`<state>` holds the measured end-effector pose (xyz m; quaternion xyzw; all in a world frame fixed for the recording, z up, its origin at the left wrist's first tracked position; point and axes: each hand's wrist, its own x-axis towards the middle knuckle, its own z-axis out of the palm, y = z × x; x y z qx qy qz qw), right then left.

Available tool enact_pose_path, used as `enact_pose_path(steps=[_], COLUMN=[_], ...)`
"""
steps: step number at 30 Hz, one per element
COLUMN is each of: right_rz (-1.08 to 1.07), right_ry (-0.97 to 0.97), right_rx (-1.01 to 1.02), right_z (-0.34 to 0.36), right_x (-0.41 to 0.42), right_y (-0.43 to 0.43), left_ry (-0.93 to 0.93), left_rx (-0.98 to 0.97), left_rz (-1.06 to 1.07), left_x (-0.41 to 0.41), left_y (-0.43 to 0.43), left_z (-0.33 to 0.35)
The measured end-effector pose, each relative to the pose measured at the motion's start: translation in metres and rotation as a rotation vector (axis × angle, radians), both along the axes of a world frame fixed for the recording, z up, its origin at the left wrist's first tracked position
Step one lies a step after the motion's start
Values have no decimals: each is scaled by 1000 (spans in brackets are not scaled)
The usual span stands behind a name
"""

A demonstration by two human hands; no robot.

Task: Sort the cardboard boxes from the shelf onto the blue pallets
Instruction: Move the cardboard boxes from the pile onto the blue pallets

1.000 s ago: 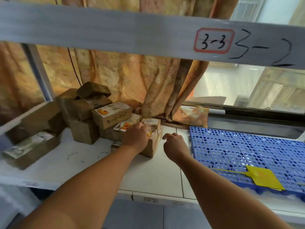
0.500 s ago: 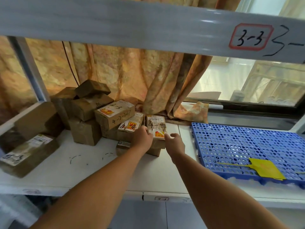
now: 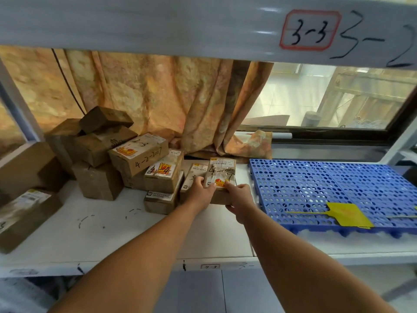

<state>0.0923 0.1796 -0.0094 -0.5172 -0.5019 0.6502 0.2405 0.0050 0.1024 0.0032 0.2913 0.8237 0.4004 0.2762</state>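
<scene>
Boxes (image 3: pixel 97 150): brown cardboard, matt, slightly rough, corners soft and dented.
Front box (image 3: pixel 220 177): same cardboard; the top carries a white paper label, smooth, with marker ink on it.
Label (image 3: pixel 135 147) in the pile: paper, faint sheen.
Shelf board (image 3: pixel 108 227): white, smooth, matt, scuffed with pen marks.
Beam (image 3: pixel 158 26) above: looks like pale painted metal, glossy, with streaks of light.
Sticker (image 3: pixel 310 30) on it: paper, red-edged.
Pallet (image 3: pixel 316 188): blue moulded plastic, perforated, low sheen.
Swatter (image 3: pixel 347 214): thin yellow plastic, smooth.
Curtain (image 3: pixel 180 98): mottled orange cloth, matt, in soft folds.
Window (image 3: pixel 327 98): clear glass.
</scene>
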Motion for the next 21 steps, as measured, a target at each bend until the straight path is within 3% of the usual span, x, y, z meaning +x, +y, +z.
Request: enact_pose_path(steps=[8,13,16,18,21], right_rz=[-99,-140,-170,-194,-177], right_ry=[128,46,16,17,58], right_rx=[38,131,137,126,79], right_z=[-1,4,3,-1,-3], right_x=[51,95,126,145,168], right_y=[48,89,109,121,135], left_ry=[75,261,520,694,720], left_rx=[80,-50,-244,-368,-447], left_rz=[-206,-342,-400,-345,-141], left_x=[44,74,91,92,79], left_y=[38,80,95,98,97], left_z=[1,-1,-1,-2,-5])
